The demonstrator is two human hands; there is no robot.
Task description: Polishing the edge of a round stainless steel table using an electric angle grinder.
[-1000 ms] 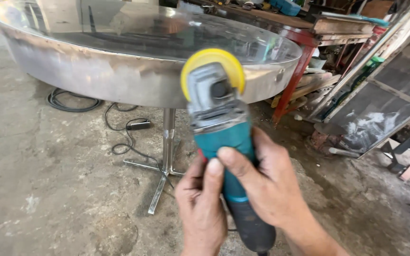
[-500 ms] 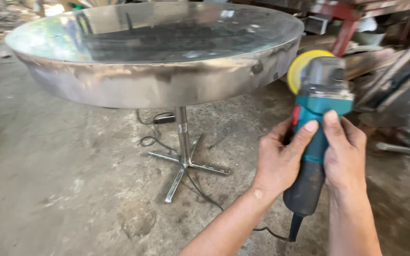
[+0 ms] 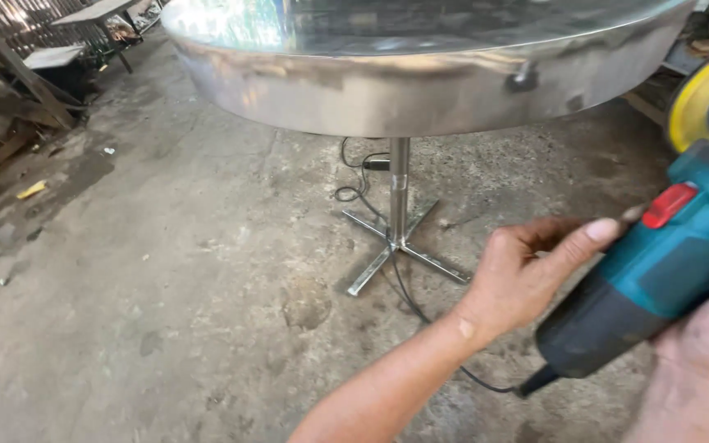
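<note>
The round stainless-steel worktop [image 3: 420, 74] with its deep dull rim fills the upper frame from ten o'clock to two o'clock, carried on a single steel post with a cross-shaped foot [image 3: 398, 238] on the rough concrete floor [image 3: 166, 287]. A small dark lump [image 3: 524, 78], perhaps a weld spot, shows on the rim at about one o'clock. Wooden benches and frames [image 3: 34, 66] are stacked at ten o'clock.

The teal and black angle grinder with a yellow disc [image 3: 666, 254] is held at three o'clock, just beside the rim but apart from it, its disc raised toward two o'clock. The left hand [image 3: 527, 275] is laid against the grinder's body, fingers [image 3: 596, 238] partly curled, the thumb stretched to the red slide switch [image 3: 668, 205]; a full clamp is not shown. The right hand [image 3: 703, 361] is wrapped round the rear grip at four o'clock, its fingers largely cut off by the frame edge, so how firmly they close cannot be told.

For good work, the body is best gripped fully with both hands before the switch is pushed. The disc should be brought to the rim at a shallow angle, with light, even pressure, and kept travelling so no flat is ground. The black power cable [image 3: 420, 303], trailing past the foot at six o'clock, is best kept behind the tool and clear of the disc.
</note>
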